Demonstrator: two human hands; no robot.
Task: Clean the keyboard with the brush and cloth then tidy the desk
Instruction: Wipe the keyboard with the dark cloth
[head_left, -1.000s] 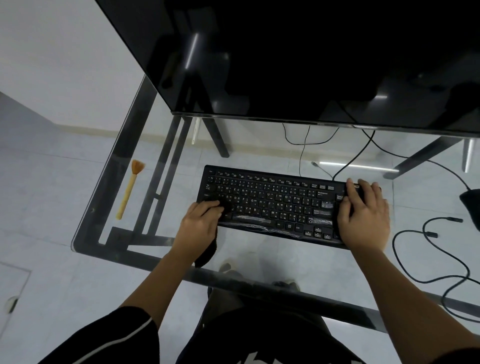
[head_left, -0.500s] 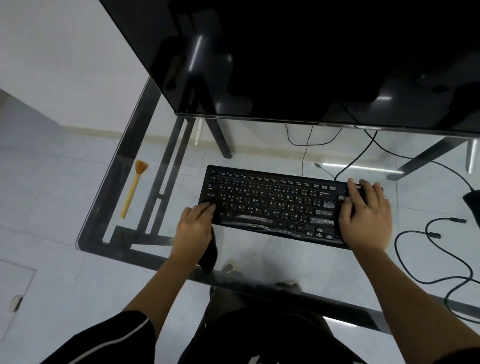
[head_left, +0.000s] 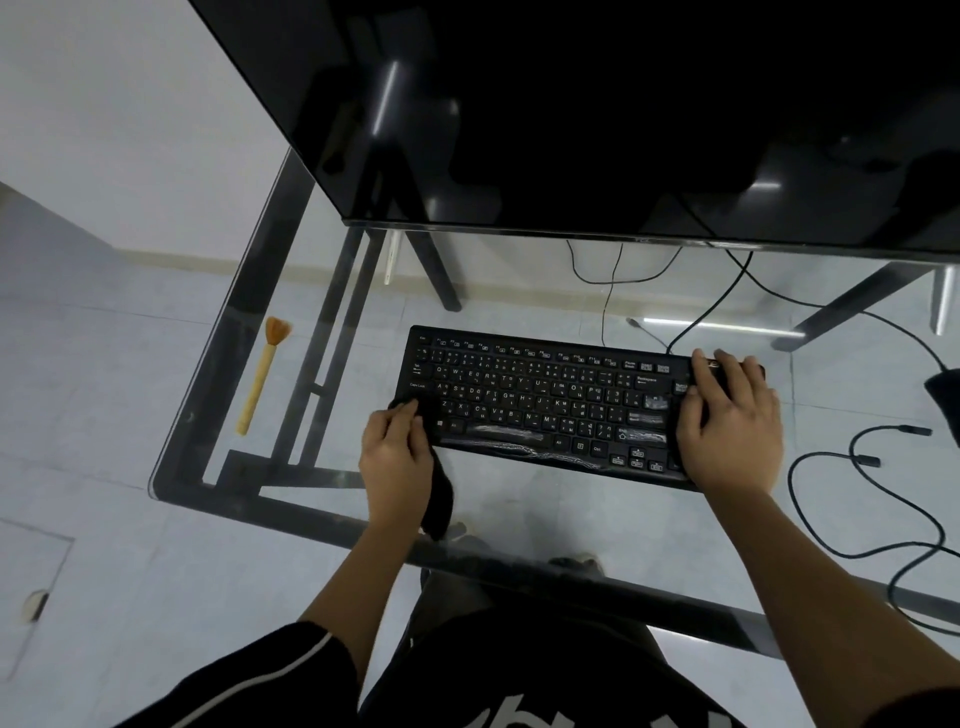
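Gripping cloth (head_left: 439, 500) on keyboard (head_left: 545, 397): left hand (head_left: 395, 460) | right hand (head_left: 733, 431) palm-down, right end

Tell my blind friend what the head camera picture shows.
A person's left hand holds a black cloth against the near-left corner of a black keyboard, while the right hand rests on its right end. A tan brush lies apart on the glass desk, to the left.

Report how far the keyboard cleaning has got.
Brushing seems done: the brush lies aside on the desk. In hand: the left hand holds the cloth on the left end of the keyboard, the right hand steadies the right end. Left: tidying the desk.
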